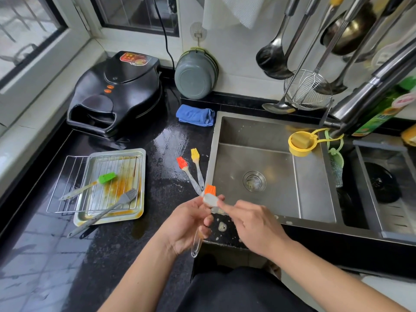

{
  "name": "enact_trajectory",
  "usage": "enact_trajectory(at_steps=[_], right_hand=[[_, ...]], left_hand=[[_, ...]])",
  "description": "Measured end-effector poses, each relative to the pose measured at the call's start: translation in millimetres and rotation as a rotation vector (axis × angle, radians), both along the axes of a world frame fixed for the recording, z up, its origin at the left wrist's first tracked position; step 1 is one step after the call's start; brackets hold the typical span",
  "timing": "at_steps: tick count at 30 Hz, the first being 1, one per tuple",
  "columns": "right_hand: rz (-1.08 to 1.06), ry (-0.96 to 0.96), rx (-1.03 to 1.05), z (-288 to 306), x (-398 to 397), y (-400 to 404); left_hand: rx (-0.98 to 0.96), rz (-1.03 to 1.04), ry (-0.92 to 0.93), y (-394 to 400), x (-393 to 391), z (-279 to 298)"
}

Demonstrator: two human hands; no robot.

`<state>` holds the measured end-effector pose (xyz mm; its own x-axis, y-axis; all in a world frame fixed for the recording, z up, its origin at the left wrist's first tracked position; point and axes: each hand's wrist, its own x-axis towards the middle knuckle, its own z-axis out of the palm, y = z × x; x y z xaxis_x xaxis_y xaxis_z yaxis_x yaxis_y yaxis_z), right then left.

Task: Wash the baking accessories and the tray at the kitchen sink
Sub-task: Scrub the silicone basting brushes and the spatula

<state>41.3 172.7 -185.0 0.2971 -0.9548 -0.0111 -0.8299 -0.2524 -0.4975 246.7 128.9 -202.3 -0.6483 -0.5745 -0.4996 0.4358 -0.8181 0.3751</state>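
The orange brush (210, 189) was held over the table edge at the sink's (315, 218) near-left corner, its clear handle gripped in the left hand (188, 224), bristles up. The right hand (252, 224) pinched the pale collar below the bristles, apparently rubbing it clean. In my judgement, brush washing was in hand and roughly half done. A red brush (182, 162) and a yellow brush (195, 154) lay side by side on the wet table (162, 140) just left of the sink, presumably finished. The next move likely called for rinsing this brush, though no water was seen running. The tray (140, 183), well left, was stained brown and held a wire rack (67, 176), a green brush (107, 178) and a grey brush (130, 194), all unwashed. The sink basin held nothing but a drain strainer (254, 182).
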Motion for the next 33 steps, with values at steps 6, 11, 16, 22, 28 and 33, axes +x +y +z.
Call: enact_trajectory(at_steps=[6, 11, 16, 22, 28, 33], right_hand=[[-0.307, -0.106, 0.035, 0, -21, -22], [-0.291, -0.138, 0.062, 0, -17, -13], [-0.031, -0.033, 0.035, 10, 3, 5], [0.015, 0.105, -0.036, 11, -2, -11], [0.045, 0.146, -0.032, 12, -7, -9], [0.018, 0.130, -0.041, 7, -11, -9]], left_hand=[[-0.239, -0.111, -0.657, 12, -12, 14], [-0.224, 0.013, -0.740, 16, -13, 9], [-0.238, 0.069, -0.613, 19, -12, 6], [-0.215, 0.000, -0.442, 21, -9, 13], [-0.214, -0.012, -0.345, 20, -8, 13], [-0.236, -0.032, -0.349, 22, -7, 10]])
